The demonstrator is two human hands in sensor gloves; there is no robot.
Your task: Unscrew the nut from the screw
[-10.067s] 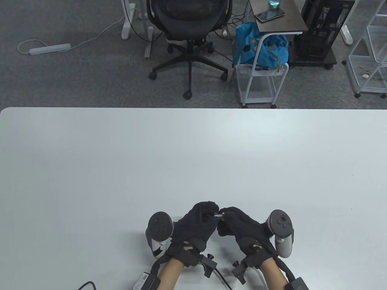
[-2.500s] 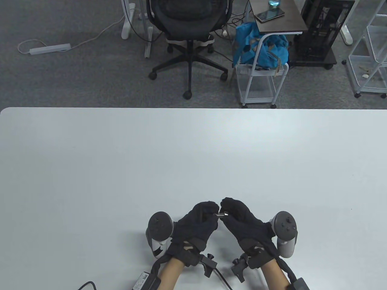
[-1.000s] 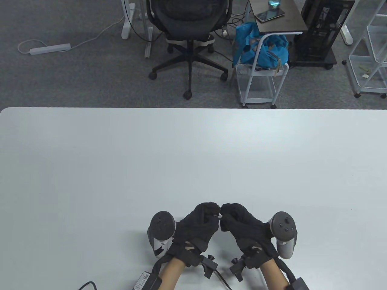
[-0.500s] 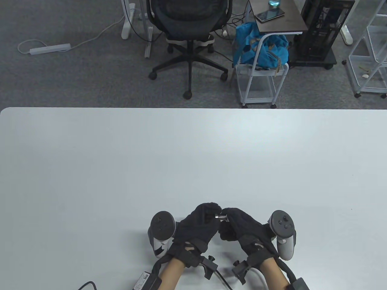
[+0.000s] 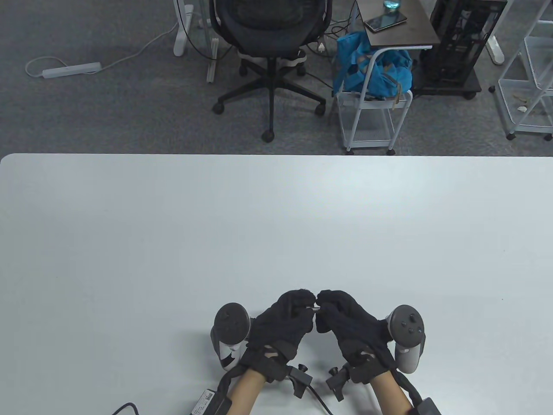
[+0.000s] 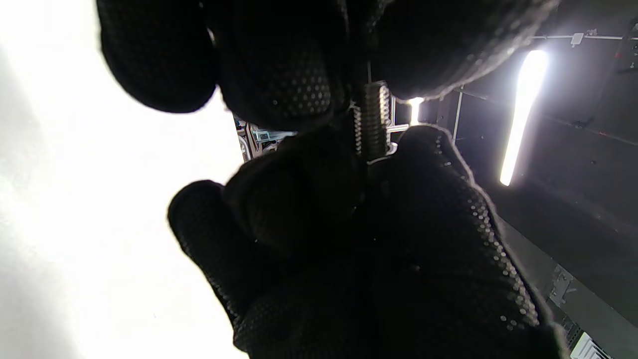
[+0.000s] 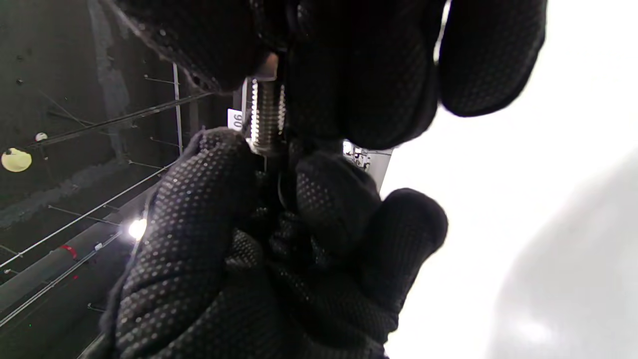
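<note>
- One screw [image 5: 314, 308] spans the gap between two gloved hands, above the near edge of the one white table [image 5: 276, 216].
- The left hand [image 5: 283, 322] pinches one end of its threaded shaft.
- The right hand [image 5: 345, 322] pinches the other end.
- The nut is hidden under fingertips; which hand covers it cannot be told.

My left hand [image 5: 283, 322] and my right hand [image 5: 345, 324] met fingertip to fingertip just above the near edge of the table, both curled into fists with knuckles up. Each pinched with thumb and forefinger, wrists angled inward, the trackers riding outboard.
</note>
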